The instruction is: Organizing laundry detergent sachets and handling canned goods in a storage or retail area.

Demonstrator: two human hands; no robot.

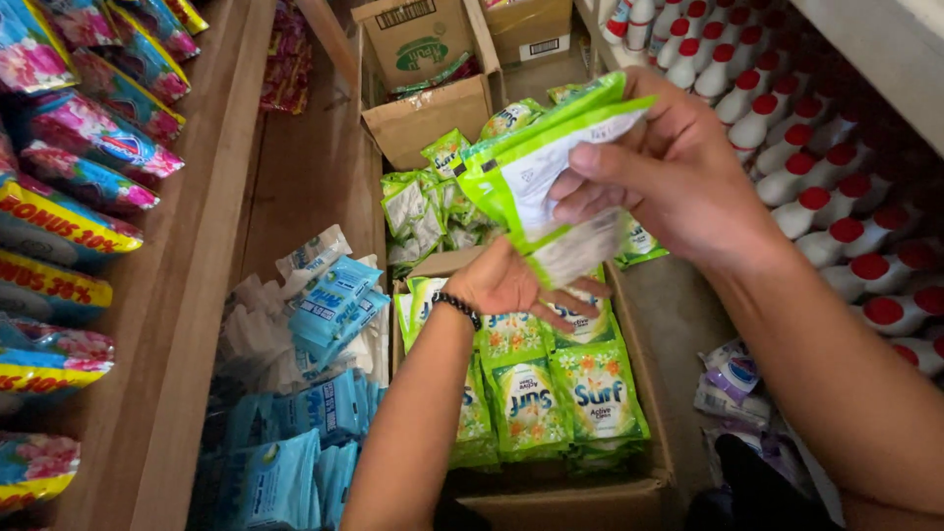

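Hovering above the cardboard box (644,393), green sachets (536,162) are gripped by closed fingers of both right hand (678,172) and left hand (501,280).

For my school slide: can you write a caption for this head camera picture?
Two hands, right hand and left hand, hold green sachets over a cardboard box.
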